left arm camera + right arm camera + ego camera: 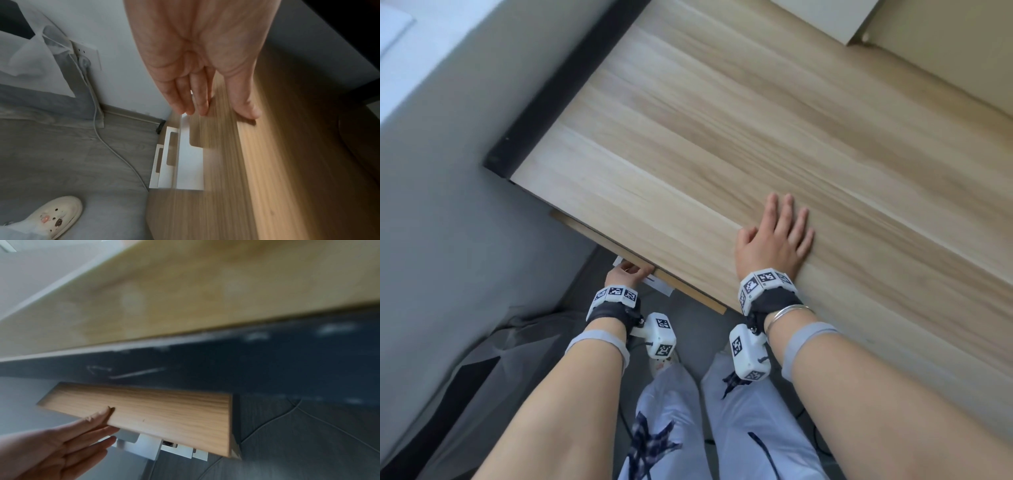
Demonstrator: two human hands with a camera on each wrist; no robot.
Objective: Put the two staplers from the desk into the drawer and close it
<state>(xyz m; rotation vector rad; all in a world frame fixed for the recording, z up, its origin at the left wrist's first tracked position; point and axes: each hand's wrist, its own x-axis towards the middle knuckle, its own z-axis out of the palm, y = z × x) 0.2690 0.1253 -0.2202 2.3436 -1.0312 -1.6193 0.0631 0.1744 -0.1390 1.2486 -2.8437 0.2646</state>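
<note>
As you look down, desk (722,120): a pale wood top fills most of the head view, with a dark edge along its far left side.
Floor (61,154): grey, below the desk, with a white cable (115,151) trailing across it from a wall socket (86,53).
Drawer (688,291): hung under the near edge of the desk; only a thin strip of its wooden front shows past the desk top, so it stands nearly shut. Its inside is hidden.
Staplers: you cannot tell where they are.
Right hand (774,240): your palm lies flat on the desk top near the front edge, fingers straight and spread, holding nothing.
Left hand (625,274): it is at the drawer front, left of the middle. From the wrist views your thumb (102,415) lies on the face of the front and your straight fingers (185,100) reach to its lower edge; nothing is clasped.
Bracket (189,162): white metal, fixed beneath the drawer.
Shoe (59,214): cream, on the floor near the desk.
Bracelet (787,313): a thin silver band on your right wrist.
</note>
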